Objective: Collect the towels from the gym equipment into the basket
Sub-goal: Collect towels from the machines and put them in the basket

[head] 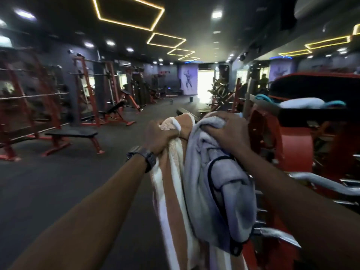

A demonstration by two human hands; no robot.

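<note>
My left hand [159, 136] is closed around the top of a brown and white striped towel [171, 195], which hangs down in front of me. Right beside it, my right hand [228, 131] grips a bunched grey towel [216, 184] with a black cord loop on it. The two towels touch. Farther right, a white towel [301, 102] with teal cloth under it lies on the black pad of a red machine [296, 152]. No basket is in view.
Red racks with barbells line the left wall. A flat bench [73, 133] and an incline bench [115, 110] stand on the dark floor to my left. A chrome bar [321, 183] juts out from the red machine. A wide dark aisle runs ahead toward a bright doorway.
</note>
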